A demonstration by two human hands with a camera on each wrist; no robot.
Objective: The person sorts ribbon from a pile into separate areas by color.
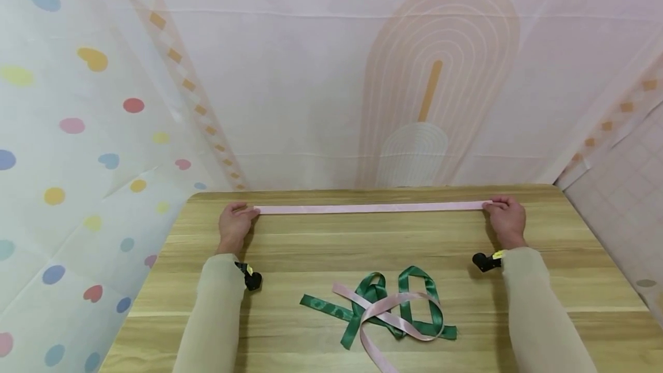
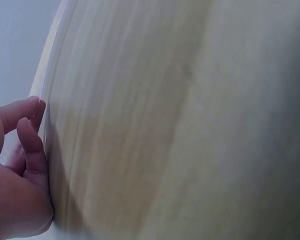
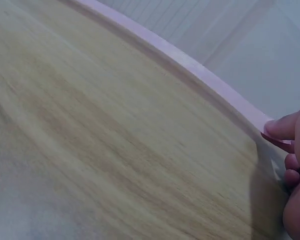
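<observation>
Pink ribbon [image 1: 370, 208]: one length, stretched straight and flat along the far edge of the wooden table [image 1: 290, 249]. Left hand [image 1: 235, 224] pinches its left end and right hand [image 1: 506, 219] its right end, fingers curled onto the strip. Nearer the person: a loose tangle of green ribbon [image 1: 414, 295] and a second pink ribbon [image 1: 378, 318], well apart from both hands.

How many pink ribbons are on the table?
2. One pink ribbon lies stretched straight along the far edge between both hands. Another pink ribbon lies near the front, tangled with a green ribbon.
</observation>
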